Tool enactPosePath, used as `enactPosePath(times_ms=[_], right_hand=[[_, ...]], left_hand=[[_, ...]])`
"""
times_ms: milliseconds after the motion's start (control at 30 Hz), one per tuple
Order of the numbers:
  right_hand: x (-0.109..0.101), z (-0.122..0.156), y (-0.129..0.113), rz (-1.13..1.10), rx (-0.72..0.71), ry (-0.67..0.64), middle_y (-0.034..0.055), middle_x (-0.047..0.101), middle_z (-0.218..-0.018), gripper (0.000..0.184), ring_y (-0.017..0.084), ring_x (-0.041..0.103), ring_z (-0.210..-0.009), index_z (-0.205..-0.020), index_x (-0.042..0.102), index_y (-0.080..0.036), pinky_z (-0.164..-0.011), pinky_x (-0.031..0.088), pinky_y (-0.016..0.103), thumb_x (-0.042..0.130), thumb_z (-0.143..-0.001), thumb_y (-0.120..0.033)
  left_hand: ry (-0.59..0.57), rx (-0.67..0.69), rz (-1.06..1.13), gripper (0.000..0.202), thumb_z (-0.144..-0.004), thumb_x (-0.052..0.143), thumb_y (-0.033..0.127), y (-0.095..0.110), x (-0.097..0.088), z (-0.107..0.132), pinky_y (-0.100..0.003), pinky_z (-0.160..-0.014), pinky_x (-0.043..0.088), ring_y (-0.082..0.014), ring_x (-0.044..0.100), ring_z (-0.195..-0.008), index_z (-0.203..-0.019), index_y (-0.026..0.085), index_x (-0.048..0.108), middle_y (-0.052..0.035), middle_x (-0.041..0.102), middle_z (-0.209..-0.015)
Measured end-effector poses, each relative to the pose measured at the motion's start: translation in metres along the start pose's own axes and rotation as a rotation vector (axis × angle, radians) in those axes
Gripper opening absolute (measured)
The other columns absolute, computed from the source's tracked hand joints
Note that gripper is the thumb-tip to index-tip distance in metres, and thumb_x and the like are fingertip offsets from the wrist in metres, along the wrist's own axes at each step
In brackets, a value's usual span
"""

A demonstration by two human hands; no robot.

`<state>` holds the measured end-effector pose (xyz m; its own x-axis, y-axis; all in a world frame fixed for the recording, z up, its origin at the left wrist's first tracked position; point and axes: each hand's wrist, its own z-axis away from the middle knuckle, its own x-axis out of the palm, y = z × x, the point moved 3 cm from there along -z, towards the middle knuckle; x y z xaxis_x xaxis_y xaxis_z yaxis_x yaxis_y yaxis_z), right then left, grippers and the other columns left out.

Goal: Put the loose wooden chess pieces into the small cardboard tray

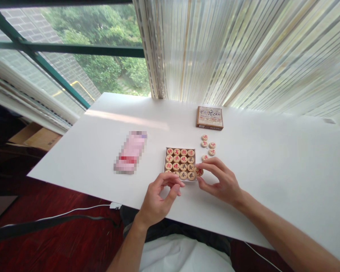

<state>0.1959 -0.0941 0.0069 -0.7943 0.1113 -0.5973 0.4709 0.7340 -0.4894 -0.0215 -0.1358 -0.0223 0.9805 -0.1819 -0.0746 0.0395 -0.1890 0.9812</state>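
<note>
A shallow open box (189, 180) holds rows of round wooden Chinese chess pieces (176, 159). Red characters fill most of its far rows; black ones show toward the near right. My right hand (222, 181) pinches a red-marked Chinese chess piece (199, 172) between thumb and fingers, just outside the box's right side. At the near left corner, my left hand (161, 194) is loosely curved with thumb and fingers apart, and nothing shows in it. Its fingers hide part of the nearest row. Several loose red-marked pieces (212, 145) lie beyond my right hand.
The printed box lid (209, 118) lies at the back of the white table (272, 162). A blurred pink item (130, 153) is to the left. Behind are a window (102, 51) and a striped curtain (209, 49). A white cable (79, 208) hangs below the table edge.
</note>
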Motion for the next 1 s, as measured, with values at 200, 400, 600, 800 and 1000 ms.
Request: enactPosePath(times_ms=[200,400,600,800,1000], right_hand=[[-0.002,0.0,0.006,-0.016,0.021,0.011,0.0066,0.066,-0.096,0.031,0.019,0.068,-0.087,-0.116,0.064,-0.024,-0.085,0.061,0.036,0.074,-0.087,-0.018],[-0.003,0.0,0.011,-0.026,0.034,0.013,0.0052,0.067,-0.091,0.026,0.019,0.068,-0.083,-0.11,0.063,-0.023,-0.078,0.061,0.035,0.076,-0.087,-0.022],[-0.002,0.0,0.016,-0.027,0.072,0.009,0.0061,0.068,-0.096,0.025,0.019,0.068,-0.084,-0.113,0.066,-0.024,-0.08,0.061,0.034,0.074,-0.089,-0.024],[0.002,0.002,0.021,-0.035,0.104,-0.032,0.0088,0.067,-0.107,0.036,0.02,0.068,-0.094,-0.126,0.065,-0.023,-0.084,0.06,0.033,0.067,-0.09,-0.016],[0.003,0.001,0.023,-0.057,0.148,-0.083,0.0091,0.067,-0.112,0.037,0.02,0.067,-0.099,-0.131,0.061,-0.024,-0.087,0.059,0.033,0.055,-0.096,-0.013]], left_hand=[[0.154,0.13,-0.303,0.015,-0.095,0.063,0.018,0.001,-0.027,-0.012,-0.029,-0.082,0.055,-0.014,0.068,-0.084,-0.109,0.023,0.066,-0.0023,0.071,-0.1],[0.199,0.223,-0.554,0.02,-0.095,0.063,0.022,-0.001,-0.043,-0.022,-0.034,-0.087,0.055,-0.0205,0.064,-0.105,-0.115,0.023,0.063,-0.0074,0.067,-0.117],[0.116,0.165,-0.632,0.031,-0.097,0.061,0.029,-0.006,-0.038,-0.024,-0.039,-0.096,0.056,-0.0248,0.057,-0.125,-0.128,0.025,0.057,-0.0107,0.057,-0.138],[0.111,0.119,-0.642,0.03,-0.098,0.06,0.032,-0.008,-0.038,-0.024,-0.043,-0.103,0.053,-0.0257,0.057,-0.127,-0.127,0.025,0.057,-0.0106,0.057,-0.137],[0.112,0.115,-0.62,0.03,-0.098,0.06,0.03,-0.008,-0.038,-0.023,-0.039,-0.101,0.054,-0.0244,0.056,-0.127,-0.128,0.025,0.057,-0.0098,0.058,-0.137]])
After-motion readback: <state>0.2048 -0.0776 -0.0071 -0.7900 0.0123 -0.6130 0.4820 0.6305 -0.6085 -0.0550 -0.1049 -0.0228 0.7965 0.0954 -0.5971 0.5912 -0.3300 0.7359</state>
